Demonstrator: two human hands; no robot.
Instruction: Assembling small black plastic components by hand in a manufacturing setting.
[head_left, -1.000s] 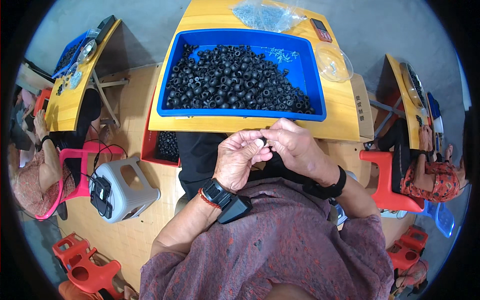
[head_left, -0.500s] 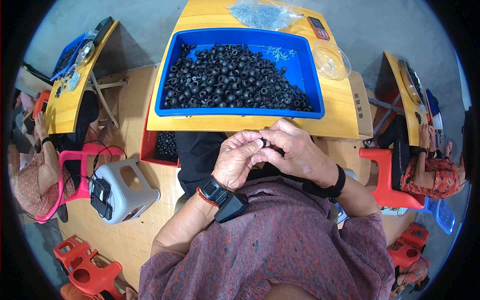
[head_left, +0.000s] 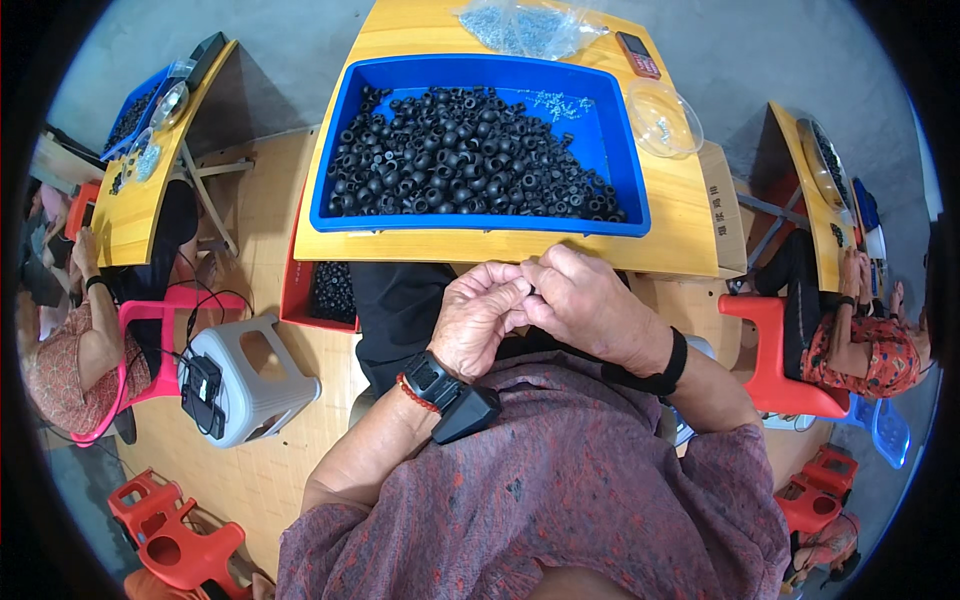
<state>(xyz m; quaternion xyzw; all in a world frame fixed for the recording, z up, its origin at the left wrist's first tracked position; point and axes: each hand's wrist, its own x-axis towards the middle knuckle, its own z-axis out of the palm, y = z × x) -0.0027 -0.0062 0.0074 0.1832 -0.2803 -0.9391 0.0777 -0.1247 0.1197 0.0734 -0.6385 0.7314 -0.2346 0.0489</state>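
My left hand and my right hand meet fingertip to fingertip just off the near edge of the table. Both are closed in a pinch. Fingers cover nearly all of what lies between them; a small black plastic part showed there half a second ago. Beyond the hands, a blue tray stands on the yellow table. Heaped in it are many small black round hollow parts, with tiny pale pieces scattered at its far right.
Right of the tray sit a clear round dish and a phone. A bag of pale blue pieces lies behind. Under the table is a red bin of black parts. A grey stool stands left; people work at both sides.
The small black part seen between my fingertips is now covered. My right hand has turned slightly, its fingers closing in more. My left hand has barely moved.
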